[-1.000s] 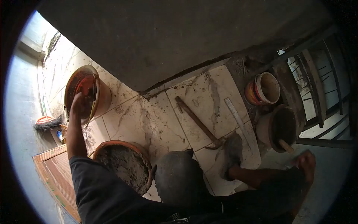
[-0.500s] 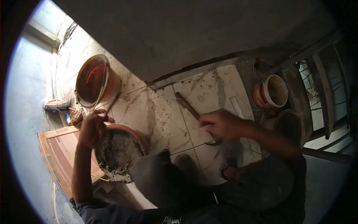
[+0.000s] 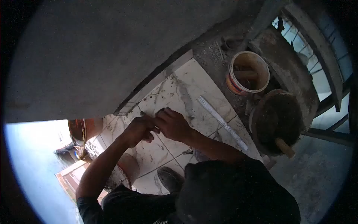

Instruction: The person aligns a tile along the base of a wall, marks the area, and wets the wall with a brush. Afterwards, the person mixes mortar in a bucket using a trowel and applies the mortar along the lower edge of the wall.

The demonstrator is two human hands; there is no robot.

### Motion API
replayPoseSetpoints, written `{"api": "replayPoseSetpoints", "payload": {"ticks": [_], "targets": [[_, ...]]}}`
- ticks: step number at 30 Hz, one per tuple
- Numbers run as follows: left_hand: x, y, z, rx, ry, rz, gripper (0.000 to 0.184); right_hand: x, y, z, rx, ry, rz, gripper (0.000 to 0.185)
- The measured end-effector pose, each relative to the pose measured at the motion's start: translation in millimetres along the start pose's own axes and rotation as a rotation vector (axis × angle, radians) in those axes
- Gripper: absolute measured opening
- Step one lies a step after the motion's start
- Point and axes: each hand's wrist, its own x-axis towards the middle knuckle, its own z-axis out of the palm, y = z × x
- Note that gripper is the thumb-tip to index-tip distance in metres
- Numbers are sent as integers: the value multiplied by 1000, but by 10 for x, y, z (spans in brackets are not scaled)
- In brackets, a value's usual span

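My left hand (image 3: 138, 130) and my right hand (image 3: 172, 124) meet above the tiled floor (image 3: 164, 155), close to the base of the grey wall. Both have curled fingers that touch or overlap. Whatever lies between them, if anything, is hidden. Below my left forearm, a bucket of grey mortar (image 3: 118, 177) is partly covered by the arm. To the right of my right hand, a long pale strip like a ruler (image 3: 223, 123) lies on the tiles.
A reddish-stained bucket (image 3: 93, 128) stands at left. On the right are a paint bucket (image 3: 249, 72) with something inside and a dark tub (image 3: 278, 121) with a wooden handle (image 3: 285, 147) sticking out. The grey wall (image 3: 93, 56) rises ahead.
My view has turned right. My hands, apart before, have come together. The wooden-handled tool at my right hand no longer shows there; a wooden handle now shows in the dark tub.
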Motion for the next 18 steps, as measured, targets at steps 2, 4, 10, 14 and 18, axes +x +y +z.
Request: {"api": "replayPoseSetpoints", "payload": {"ticks": [2,4,10,14,18], "targets": [[332,191,52,-284,-14,-160,27,-126,174,-75,43,96,113,37],[712,287,82,-8,60,-71,32,-230,356,-169,83,180,212,32],[1738,325,46,1103,740,664,44,-667,712,-457,57,332,515,19],[2118,217,-91,1225,923,640,58,-845,796,-689,53,276,635,17],[2255,76,-96,1344,976,521,56,-1060,943,-551,71,316,704,15]]}}
